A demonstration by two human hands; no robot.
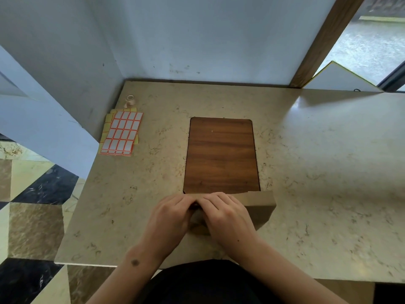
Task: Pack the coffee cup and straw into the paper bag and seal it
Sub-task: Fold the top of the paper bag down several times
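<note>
A brown paper bag (260,207) stands at the near edge of the table, right in front of me. Both hands rest on its folded top edge. My left hand (173,213) grips the fold from the left, and my right hand (223,213) grips it from the right, fingertips meeting at the middle. The bag's top is folded over and pressed flat. No coffee cup or straw shows anywhere; the inside of the bag is hidden.
A wooden board (221,154) lies flat just beyond the bag. Sheets of white stickers with orange borders (121,132) lie at the back left, with a small roll of tape (130,99) behind them. The marble table (317,172) ends at walls on the left and back.
</note>
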